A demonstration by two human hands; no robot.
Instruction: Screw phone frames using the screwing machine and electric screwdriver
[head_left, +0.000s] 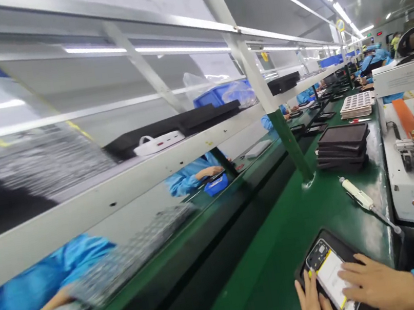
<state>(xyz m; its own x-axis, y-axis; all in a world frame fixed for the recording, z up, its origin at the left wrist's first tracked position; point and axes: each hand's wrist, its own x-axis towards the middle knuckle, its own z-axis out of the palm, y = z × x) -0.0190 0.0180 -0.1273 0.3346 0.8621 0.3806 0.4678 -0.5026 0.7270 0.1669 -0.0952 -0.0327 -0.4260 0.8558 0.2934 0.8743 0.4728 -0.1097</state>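
Right hand point(377, 279) lies spread on the phone point(329, 267), left hand point(311, 301) touches its left edge, grip unclear to me; phone's on the black tray point(344, 247), long axis angling away between both hands

Opened phone point(331, 275) — white middle, yellow edges — aslant on black tray point(344, 246).

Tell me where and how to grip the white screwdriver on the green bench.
Take the screwdriver by its thick mid-body, probably from above on the near side with the right hand: it lies tip pointing away, cord trailing toward the bench edge.
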